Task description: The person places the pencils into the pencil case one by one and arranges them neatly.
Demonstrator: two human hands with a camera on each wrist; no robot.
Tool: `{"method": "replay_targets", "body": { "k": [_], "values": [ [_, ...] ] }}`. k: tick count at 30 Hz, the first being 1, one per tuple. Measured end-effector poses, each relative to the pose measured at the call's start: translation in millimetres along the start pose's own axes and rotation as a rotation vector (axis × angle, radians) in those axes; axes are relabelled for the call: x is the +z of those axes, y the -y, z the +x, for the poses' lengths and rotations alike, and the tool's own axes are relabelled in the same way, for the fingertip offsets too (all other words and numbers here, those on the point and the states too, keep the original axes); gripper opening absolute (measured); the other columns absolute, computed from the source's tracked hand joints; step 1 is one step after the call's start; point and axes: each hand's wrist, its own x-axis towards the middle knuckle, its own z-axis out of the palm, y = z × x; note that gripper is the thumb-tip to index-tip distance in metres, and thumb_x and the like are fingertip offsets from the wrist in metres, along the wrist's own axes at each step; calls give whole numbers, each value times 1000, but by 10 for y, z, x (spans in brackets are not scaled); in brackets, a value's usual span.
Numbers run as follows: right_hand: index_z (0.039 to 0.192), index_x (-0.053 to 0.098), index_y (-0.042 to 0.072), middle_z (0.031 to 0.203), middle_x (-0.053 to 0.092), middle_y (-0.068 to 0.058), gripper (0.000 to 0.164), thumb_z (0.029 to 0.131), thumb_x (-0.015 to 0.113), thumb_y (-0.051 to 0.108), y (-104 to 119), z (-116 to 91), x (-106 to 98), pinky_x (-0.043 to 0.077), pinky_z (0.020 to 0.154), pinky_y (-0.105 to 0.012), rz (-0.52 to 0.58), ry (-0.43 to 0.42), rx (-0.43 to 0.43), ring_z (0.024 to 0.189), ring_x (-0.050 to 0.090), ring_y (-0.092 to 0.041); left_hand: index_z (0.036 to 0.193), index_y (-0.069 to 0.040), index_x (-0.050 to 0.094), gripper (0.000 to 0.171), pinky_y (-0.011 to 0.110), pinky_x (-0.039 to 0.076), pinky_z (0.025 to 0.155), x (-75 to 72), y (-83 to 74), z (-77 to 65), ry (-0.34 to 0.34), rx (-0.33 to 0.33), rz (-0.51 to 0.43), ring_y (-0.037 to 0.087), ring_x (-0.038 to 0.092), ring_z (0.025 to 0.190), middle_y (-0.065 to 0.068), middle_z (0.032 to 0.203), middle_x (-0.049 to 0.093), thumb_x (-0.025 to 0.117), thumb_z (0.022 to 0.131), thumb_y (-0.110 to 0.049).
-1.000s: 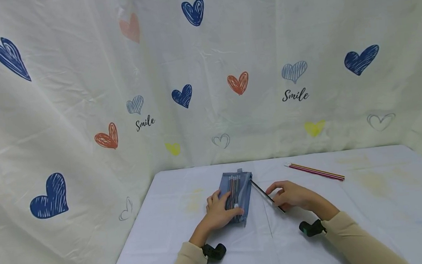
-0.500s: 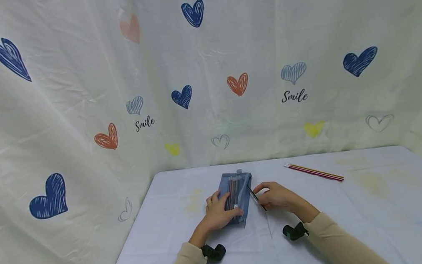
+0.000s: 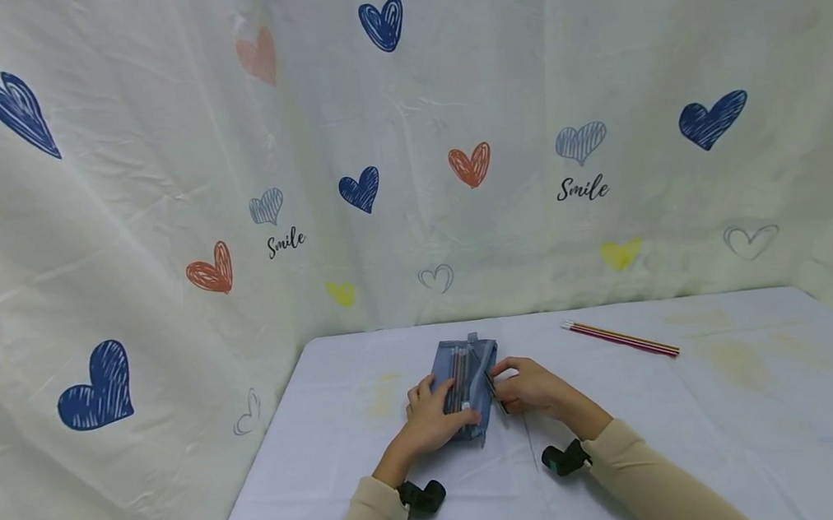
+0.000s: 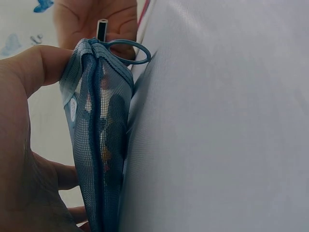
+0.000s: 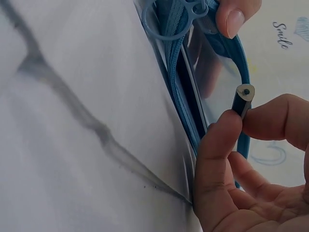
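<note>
A blue mesh-and-clear pencil case (image 3: 486,353) lies on the white-covered table, with several pencils (image 3: 459,363) showing through its clear face. My left hand (image 3: 430,417) rests spread over the case, its thumb pressing near the zipper end. The right hand (image 3: 535,386) pinches a dark pencil (image 5: 239,102) between thumb and forefinger at the case's right side. In the right wrist view the pencil's flat end points toward the camera, and the zipper (image 5: 176,72) beside it is parted. A blue ring pull (image 4: 130,51) hangs at the case's corner in the left wrist view.
Red-and-yellow striped pencils (image 3: 620,338) lie together at the back right of the table (image 3: 701,450). Behind the table hangs a white curtain (image 3: 503,62) printed with hearts.
My right hand has moved left with the dark pencil, and much more of the pencil is now within the case's outline. The left hand has stayed on the case.
</note>
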Motion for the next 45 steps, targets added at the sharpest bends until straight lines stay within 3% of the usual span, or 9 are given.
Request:
{"method": "replay_targets", "body": {
  "k": [11, 23, 35, 40, 45],
  "values": [
    [135, 54, 1, 93, 60, -7, 46, 90, 63, 4, 35, 68, 41, 53, 64, -28, -10, -22, 58, 72, 57, -16, 156, -12, 42, 92, 67, 26, 114, 8, 35, 15, -1, 5, 5, 40, 20, 148, 20, 166, 19, 71, 83, -58],
    [134, 51, 2, 78, 63, -6, 43, 93, 63, 6, 51, 171, 65, 55, 61, -25, 93, 25, 92, 63, 59, -13, 157, -13, 41, 92, 67, 25, 114, 14, 36, 5, 2, 19, -7, 40, 18, 149, 20, 167, 18, 70, 82, -58],
    [130, 46, -8, 77, 69, -10, 41, 92, 61, -1, 63, 204, 178, 58, 62, -26, 110, 58, 22, 67, 67, -13, 157, -12, 41, 95, 67, 25, 114, 12, 34, 5, -2, 14, -7, 40, 19, 148, 20, 166, 19, 70, 81, -60],
    [127, 54, -10, 85, 69, -9, 37, 91, 60, -4, 28, 216, 182, 59, 67, -27, 104, 65, -13, 69, 67, -13, 157, -11, 41, 95, 67, 25, 113, 9, 24, 1, 0, 14, -5, 40, 19, 148, 21, 166, 19, 70, 81, -59],
    [117, 61, -11, 86, 71, -9, 23, 96, 57, -2, 6, 220, 133, 60, 70, -26, 132, 122, -40, 74, 68, -13, 158, -13, 40, 94, 66, 24, 115, 7, 19, 2, 4, 18, -10, 39, 18, 148, 20, 167, 18, 70, 81, -59]
  ]
}}
